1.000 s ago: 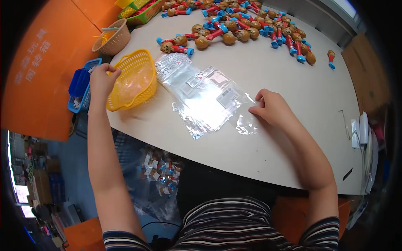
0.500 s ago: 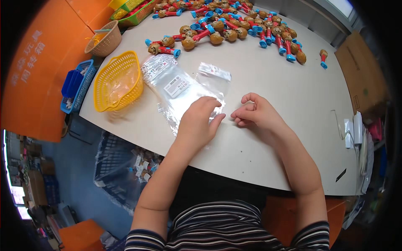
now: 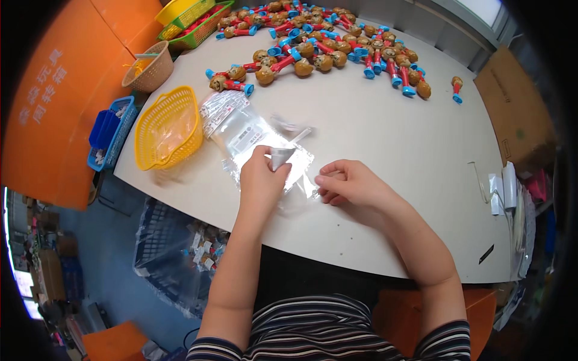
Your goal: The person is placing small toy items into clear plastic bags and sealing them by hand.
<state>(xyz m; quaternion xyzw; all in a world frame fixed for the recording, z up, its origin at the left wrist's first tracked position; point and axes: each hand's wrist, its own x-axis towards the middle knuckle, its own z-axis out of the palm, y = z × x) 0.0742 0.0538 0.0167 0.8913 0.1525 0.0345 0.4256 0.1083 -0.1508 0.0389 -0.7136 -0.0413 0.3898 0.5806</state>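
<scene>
A clear plastic bag with a printed, greyish top (image 3: 282,158) is bent up in my left hand (image 3: 260,183), pinched between thumb and fingers. My right hand (image 3: 349,183) sits to its right, fingers curled and thumb pressed in, closed at the bag's transparent edge; the exact grip at the fingertips is partly hidden. Beneath and beyond my left hand lies a stack of shiny clear bags (image 3: 241,133) with white labels.
Many red-and-blue figure toys with round brown heads (image 3: 304,67) are heaped at the back; one toy (image 3: 457,89) lies apart at right. A yellow basket (image 3: 197,137) stands left, beside a blue basket (image 3: 123,129). A cardboard box (image 3: 512,102) borders the right side.
The printed bag top that lay flat beyond my left hand is now lifted and folded in its grip. My right hand has come slightly nearer and left, to the bag's edge.
</scene>
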